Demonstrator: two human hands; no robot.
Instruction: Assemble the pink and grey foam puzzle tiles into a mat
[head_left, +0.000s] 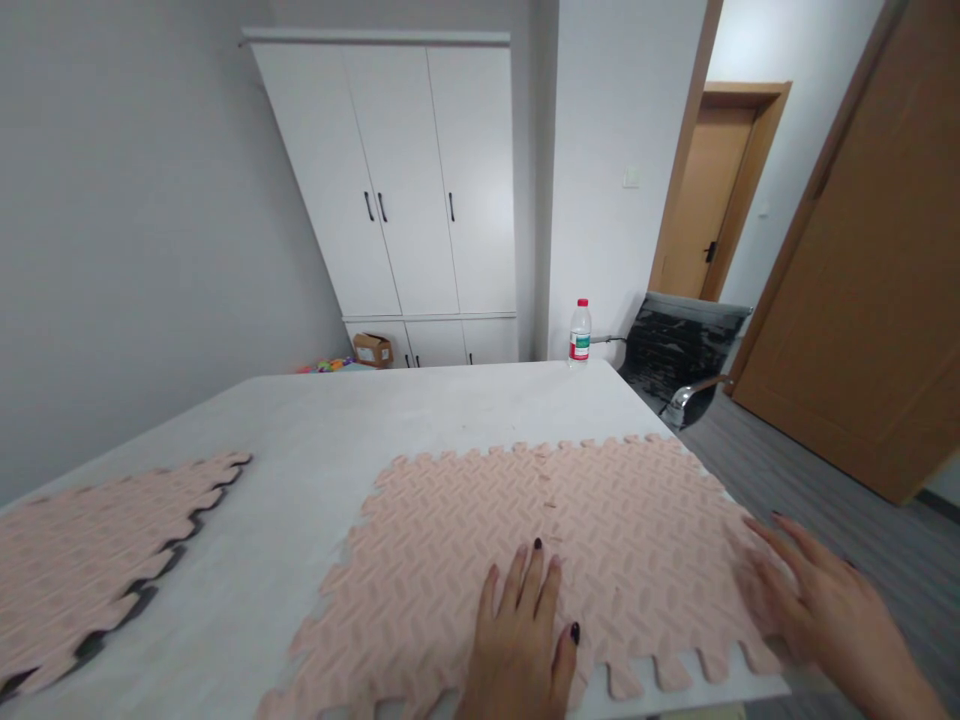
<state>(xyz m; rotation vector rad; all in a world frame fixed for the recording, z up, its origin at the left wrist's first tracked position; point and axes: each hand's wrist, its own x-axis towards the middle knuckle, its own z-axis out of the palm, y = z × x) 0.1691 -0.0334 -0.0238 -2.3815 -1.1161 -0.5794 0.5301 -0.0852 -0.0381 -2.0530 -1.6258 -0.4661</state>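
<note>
Two pink foam puzzle mats lie side by side on the white table (pixel 337 420), the left mat (pixel 420 550) meeting the right mat (pixel 652 550) along a seam with small gaps and bumps. My left hand (pixel 521 635) rests palm down on the left mat, close to that seam, its fingers stretched out and slightly spread. At the right mat's outer edge is my right hand (pixel 817 590), fingers extended and apart, touching or just over the edge. Whether its thumb reaches under the mat cannot be seen.
More pink mats (pixel 97 550), apparently stacked, lie at the left. A plastic bottle (pixel 580 335) stands at the table's far right corner. Beyond are a black chair (pixel 675 345), a cardboard box (pixel 373 350) and a white cabinet (pixel 420 180).
</note>
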